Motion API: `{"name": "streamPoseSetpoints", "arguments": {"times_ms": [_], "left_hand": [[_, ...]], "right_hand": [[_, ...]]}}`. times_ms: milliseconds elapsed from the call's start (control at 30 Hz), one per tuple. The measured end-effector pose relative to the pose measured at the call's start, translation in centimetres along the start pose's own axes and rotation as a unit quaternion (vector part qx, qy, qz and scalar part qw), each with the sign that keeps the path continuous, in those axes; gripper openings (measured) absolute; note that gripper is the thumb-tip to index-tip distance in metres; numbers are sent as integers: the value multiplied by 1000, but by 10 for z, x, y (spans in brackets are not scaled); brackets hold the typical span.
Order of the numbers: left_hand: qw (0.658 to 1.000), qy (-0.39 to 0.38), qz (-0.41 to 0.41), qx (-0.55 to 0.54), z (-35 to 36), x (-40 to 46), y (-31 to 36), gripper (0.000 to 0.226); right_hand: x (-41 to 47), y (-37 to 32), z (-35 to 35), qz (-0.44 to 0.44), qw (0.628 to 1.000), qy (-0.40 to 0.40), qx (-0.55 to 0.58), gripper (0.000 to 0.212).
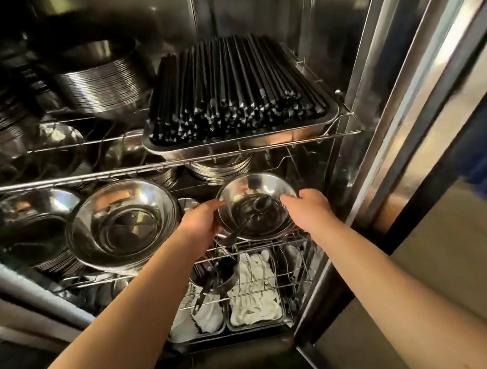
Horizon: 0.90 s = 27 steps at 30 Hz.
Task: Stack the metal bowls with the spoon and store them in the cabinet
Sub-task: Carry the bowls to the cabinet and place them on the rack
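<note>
Metal bowls (257, 207), stacked with a spoon (252, 214) inside, sit between both hands' fingers. The left hand (202, 223) and right hand (311, 206) each clasp an opposite rim, over the cabinet's wire shelf (252, 244).

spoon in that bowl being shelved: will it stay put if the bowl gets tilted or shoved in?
Probably not. The spoon lies loose in the polished metal bowl, so it likely slides. Its handle sticks out over the near rim, so it may snag or tip out. Both hands, left hand and right hand, grip the rim, none the spoon.
</note>
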<state>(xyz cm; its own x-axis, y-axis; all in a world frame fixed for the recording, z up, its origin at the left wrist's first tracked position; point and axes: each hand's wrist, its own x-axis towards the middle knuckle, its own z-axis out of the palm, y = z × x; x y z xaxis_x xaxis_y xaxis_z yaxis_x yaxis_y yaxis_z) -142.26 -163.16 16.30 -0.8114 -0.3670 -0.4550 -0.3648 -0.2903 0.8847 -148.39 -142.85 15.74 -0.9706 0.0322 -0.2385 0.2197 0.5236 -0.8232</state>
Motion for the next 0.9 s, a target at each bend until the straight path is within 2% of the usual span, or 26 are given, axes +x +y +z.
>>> {"name": "streamPoseSetpoints", "arguments": {"times_ms": [133,267,367,467,567,633,733,900], "left_hand": [[999,-29,1,22,-1,12,-3,38],[998,-55,-10,8,-3,22,-11,35],[994,-87,-8,67,-11,29,-17,22],[990,-118,-3,76,-18,31,-20,20],[991,-92,3,100,-23,25,-22,44],[986,-67,25,152,-29,17,-24,53],[961,-52,91,258,-37,2,-27,44],[881,-63,210,419,-57,-24,-40,44]], "right_hand": [[5,2,5,23,1000,14,10,48],[9,3,6,22,999,34,9,50],[9,6,7,16,999,47,-16,49],[5,4,6,5,998,38,-59,50],[-1,3,8,-28,990,46,-128,61],[-5,3,10,-78,977,64,-191,58],[-9,3,11,-145,957,66,-244,48],[-15,1,20,-242,929,-10,-279,37]]}}
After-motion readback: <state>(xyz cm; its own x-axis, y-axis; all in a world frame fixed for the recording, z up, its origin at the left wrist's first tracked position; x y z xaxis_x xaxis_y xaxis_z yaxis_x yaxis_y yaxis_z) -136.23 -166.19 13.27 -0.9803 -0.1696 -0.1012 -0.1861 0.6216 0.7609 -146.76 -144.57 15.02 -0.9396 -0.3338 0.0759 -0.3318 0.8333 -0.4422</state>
